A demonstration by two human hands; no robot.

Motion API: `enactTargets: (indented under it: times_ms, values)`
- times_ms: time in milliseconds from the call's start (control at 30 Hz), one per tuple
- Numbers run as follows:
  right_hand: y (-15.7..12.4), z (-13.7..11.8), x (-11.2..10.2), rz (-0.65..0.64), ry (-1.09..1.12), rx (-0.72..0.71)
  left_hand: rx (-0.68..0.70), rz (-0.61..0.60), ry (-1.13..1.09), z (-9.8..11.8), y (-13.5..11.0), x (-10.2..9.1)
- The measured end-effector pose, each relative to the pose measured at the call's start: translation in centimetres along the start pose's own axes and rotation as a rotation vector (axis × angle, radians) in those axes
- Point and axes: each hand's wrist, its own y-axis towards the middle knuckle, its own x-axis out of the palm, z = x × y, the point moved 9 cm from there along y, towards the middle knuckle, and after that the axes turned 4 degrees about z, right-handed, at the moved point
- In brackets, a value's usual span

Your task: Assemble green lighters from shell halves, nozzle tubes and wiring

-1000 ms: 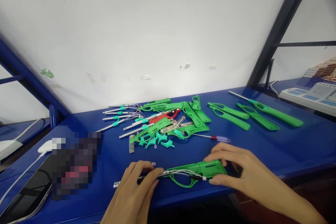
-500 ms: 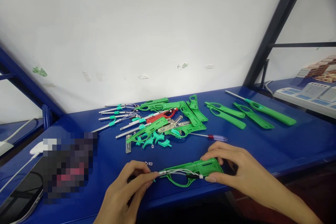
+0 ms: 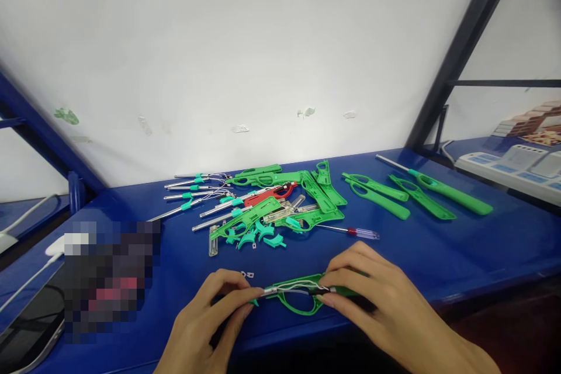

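Observation:
A green plastic lighter shell [image 3: 298,299] lies near the front edge of the blue table [image 3: 460,251], with white wires and a metal tube laid along it. My left hand [image 3: 210,318] pinches the tube end at the shell's left. Covering the handle end, my right hand [image 3: 377,295] has its fingers closed on the shell and presses the wires by a small black part.
Behind lies a heap of green shells [image 3: 280,196], one red shell [image 3: 274,193], metal tubes with teal collars [image 3: 193,193] and teal triggers [image 3: 258,236]. A red-handled screwdriver [image 3: 350,231] lies just beyond my right hand. More green shells [image 3: 421,196] lie right; a tablet [image 3: 30,327] sits left.
My right hand slid left along the shell, from its handle end onto the wires at its middle. My left hand kept its pinch on the tube end.

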Motion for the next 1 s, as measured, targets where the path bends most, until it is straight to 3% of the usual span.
enactTargets:
  times_ms: [400, 733, 1000]
  values:
    - [0.4, -0.1, -1.5, 0.191, 0.118, -0.046, 0.003, 0.007, 0.008, 0.1, -0.1, 0.1]
    - [-0.1, 0.7, -0.9, 0.191, 0.186, -0.013, 0.05, 0.003, 0.057, 0.6, -0.2, 0.2]
    - [-0.1, 1.2, -0.6, 0.168, 0.23, 0.032, 0.169, 0.05, 0.144, 4.3, 0.7, 0.2]
